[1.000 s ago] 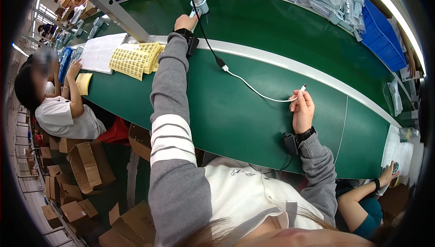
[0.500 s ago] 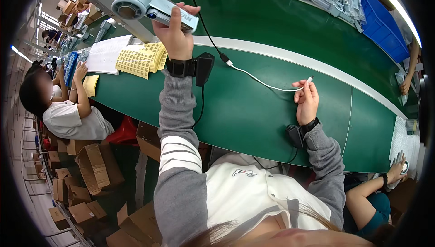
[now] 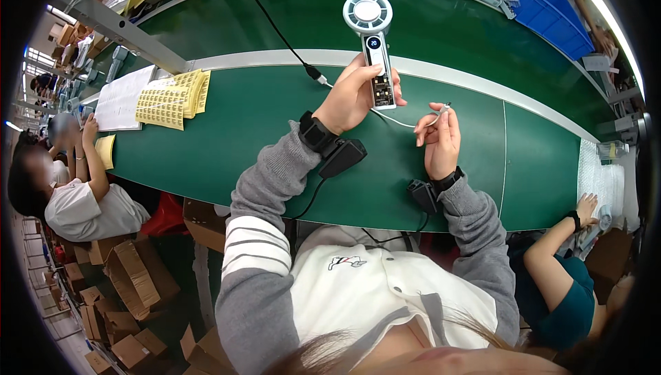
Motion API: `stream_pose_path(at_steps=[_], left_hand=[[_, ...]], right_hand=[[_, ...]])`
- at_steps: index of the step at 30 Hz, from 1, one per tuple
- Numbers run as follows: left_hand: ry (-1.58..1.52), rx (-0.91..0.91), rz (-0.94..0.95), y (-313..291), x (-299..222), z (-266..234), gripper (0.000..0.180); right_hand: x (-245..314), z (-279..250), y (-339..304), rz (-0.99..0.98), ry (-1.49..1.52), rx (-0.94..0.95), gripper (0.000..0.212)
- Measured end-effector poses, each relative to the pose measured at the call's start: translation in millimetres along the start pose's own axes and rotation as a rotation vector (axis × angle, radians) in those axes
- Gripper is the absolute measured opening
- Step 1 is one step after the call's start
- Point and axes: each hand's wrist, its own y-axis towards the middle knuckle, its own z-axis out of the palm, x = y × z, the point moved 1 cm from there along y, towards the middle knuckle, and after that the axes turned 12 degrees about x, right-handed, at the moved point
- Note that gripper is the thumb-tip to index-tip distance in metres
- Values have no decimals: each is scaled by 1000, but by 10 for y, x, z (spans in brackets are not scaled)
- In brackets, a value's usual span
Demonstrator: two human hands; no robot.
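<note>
My left hand (image 3: 350,97) is wrapped round the handle of a pale blue-grey handheld fan (image 3: 368,12), held upright over the bench with its round head pointing away from me. A small round display on the handle is lit, and the lower handle shows dark parts like a circuit board under my thumb. My right hand (image 3: 442,140) pinches the plug end of a white charging cable (image 3: 396,121), close to the fan's lower end but apart from it. Behind my left hand the white cable joins a black cable (image 3: 272,24).
Yellow label sheets (image 3: 165,102) and white papers (image 3: 124,103) lie at the left of the green bench (image 3: 330,193). Beyond the bench runs a green belt (image 3: 275,5); a blue bin (image 3: 551,14) stands far right. Co-workers sit on both sides. Cardboard boxes (image 3: 138,279) crowd the lower left.
My left hand has brought the fan from the upper left to the middle, turning it upright with its display facing me. My right hand still holds the cable plug, now near the fan.
</note>
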Motion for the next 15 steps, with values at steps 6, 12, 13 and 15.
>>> stream_pose_path(at_steps=[6,12,13,15], left_hand=[[111,-82,-34,-6,120,-132,38],[113,-90,-72,-32,255,-120,38],[70,-78,-71,-35,287,-105,38],[27,-65,-73,-46,331,-68,38]], right_hand=[[4,-34,-23,22,-169,105,22],[84,47,-62,94,-240,239,20],[89,40,-64,121,-251,272,20],[81,37,-72,148,-261,304,20]])
